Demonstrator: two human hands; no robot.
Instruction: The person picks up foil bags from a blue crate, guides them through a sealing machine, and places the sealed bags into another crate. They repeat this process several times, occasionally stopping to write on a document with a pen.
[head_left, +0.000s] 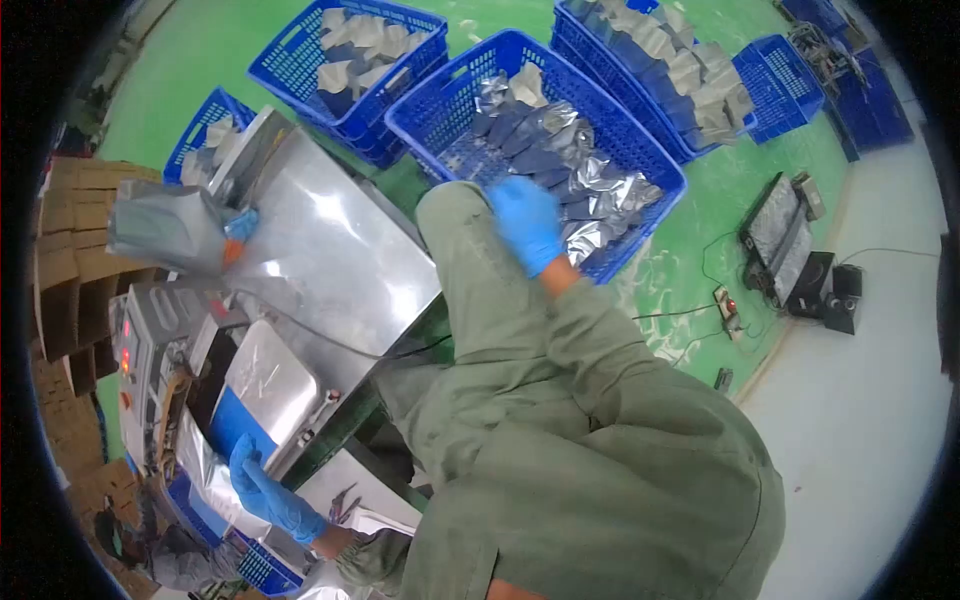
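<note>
My right hand (527,225), in a blue glove, hangs over the near edge of a blue basket (658,170) that holds several silver and dark pouches (560,150). Its fingers are blurred. My left hand (265,490), also gloved in blue, is beside a silver pouch (215,475) at the front of a sealing machine (150,350). The fingers of that hand are stretched out and lie near a blue strip (235,420) next to a steel plate (270,370).
A steel table (340,240) stands left of my knee, with a co-worker's gloved hand (240,225) by a grey bag (165,225) at its far left. More blue baskets (350,125) with pouches stand behind. Cables and a dark device (775,240) lie on the green floor at the right.
</note>
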